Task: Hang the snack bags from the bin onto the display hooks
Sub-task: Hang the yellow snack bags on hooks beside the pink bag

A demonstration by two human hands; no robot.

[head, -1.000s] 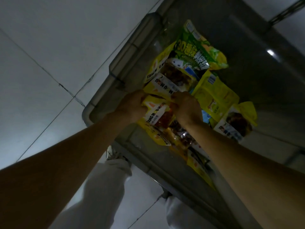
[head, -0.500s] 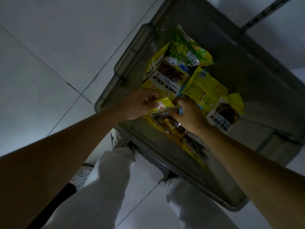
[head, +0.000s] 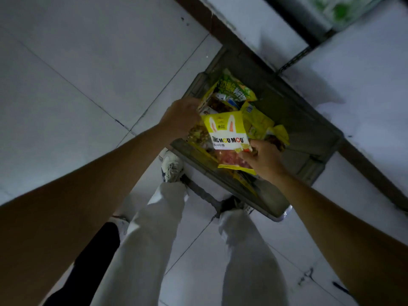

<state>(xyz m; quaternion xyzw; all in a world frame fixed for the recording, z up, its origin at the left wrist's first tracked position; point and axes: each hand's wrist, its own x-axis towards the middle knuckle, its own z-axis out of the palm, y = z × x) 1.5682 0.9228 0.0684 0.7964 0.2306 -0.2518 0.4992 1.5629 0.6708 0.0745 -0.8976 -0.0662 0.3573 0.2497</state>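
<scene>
A grey plastic bin point(head: 309, 138) stands on the tiled floor and holds several yellow and green snack bags point(head: 234, 91). Above its near edge I hold up a yellow bag with rabbit ears and "MOU MOU" lettering point(head: 227, 135). My right hand point(head: 262, 160) pinches its lower right corner. My left hand point(head: 181, 118) is at the bag's upper left edge, fingers hidden behind the bags, apparently holding that edge or a bag behind it. No display hooks are plainly in view.
My legs in light trousers and a white shoe point(head: 171, 166) stand close against the bin's near side. A dark baseboard point(head: 209, 18) and a wall run behind the bin. A dark shelf with green packs point(head: 344, 9) shows at top right.
The yellow rabbit-ear bag has been lifted out of the pile and turned face up. Both hands rose with it, and the view pulled back from the bin.
</scene>
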